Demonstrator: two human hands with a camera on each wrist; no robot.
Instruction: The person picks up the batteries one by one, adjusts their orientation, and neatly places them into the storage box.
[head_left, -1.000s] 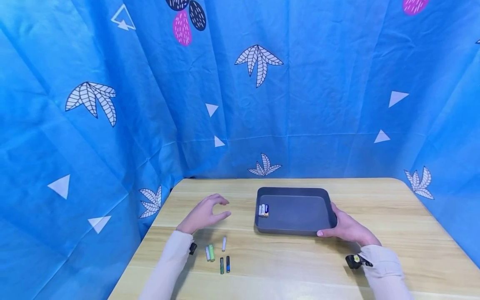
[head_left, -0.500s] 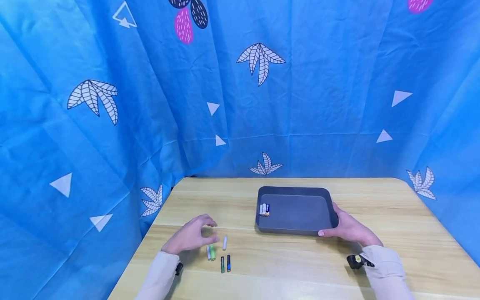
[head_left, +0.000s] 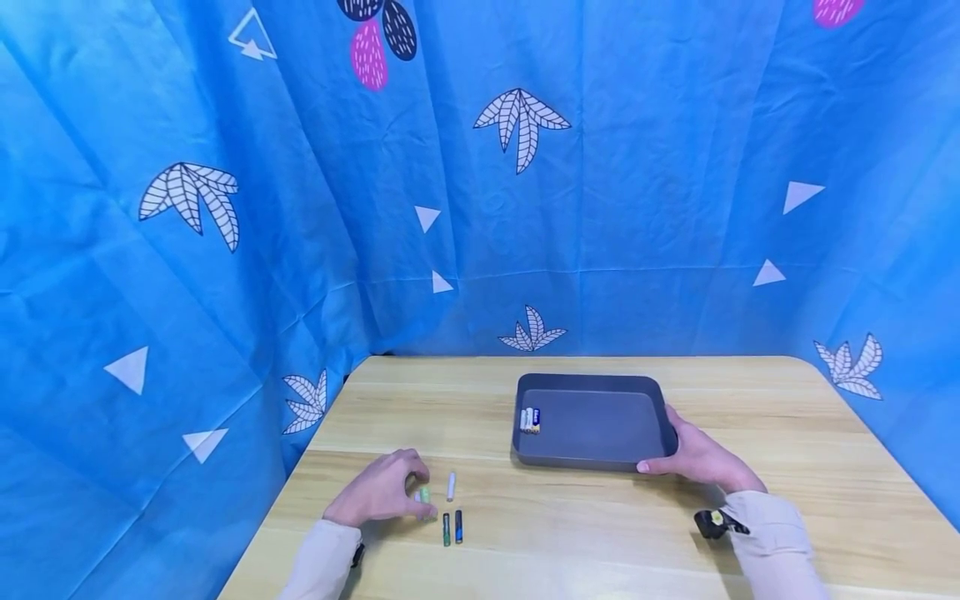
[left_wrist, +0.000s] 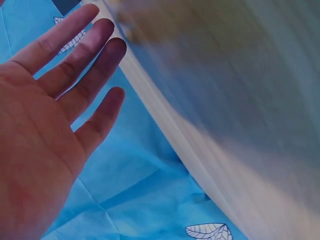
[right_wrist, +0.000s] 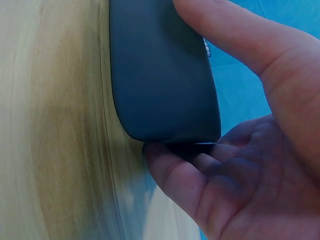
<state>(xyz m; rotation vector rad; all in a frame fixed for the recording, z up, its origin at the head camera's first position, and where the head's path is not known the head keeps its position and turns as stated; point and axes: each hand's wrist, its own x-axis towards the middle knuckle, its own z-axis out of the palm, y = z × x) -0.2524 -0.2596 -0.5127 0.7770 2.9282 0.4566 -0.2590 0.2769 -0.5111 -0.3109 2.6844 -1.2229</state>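
Observation:
My left hand (head_left: 382, 490) is low over the table's left part, fingers bent around a green battery (head_left: 425, 495) and a pale battery (head_left: 417, 497) lying side by side. The hand partly hides both; no firm grip shows. In the left wrist view the fingers (left_wrist: 92, 70) are spread and only slightly bent. Close by are a white battery (head_left: 451, 486), a dark green battery (head_left: 446, 529) and a black-and-blue battery (head_left: 459, 527). My right hand (head_left: 697, 454) grips the right end of a dark grey tray (head_left: 592, 462), thumb at its near corner.
Inside the tray, against its left wall, lie blue-and-white batteries (head_left: 530, 420) side by side. The wooden table (head_left: 570, 533) reaches back to a blue patterned curtain (head_left: 637, 208), which also hangs along the left and right sides.
My left hand has come down and toward me, from beside the tray to the green and pale batteries. The right hand keeps its hold on the tray, which stays put.

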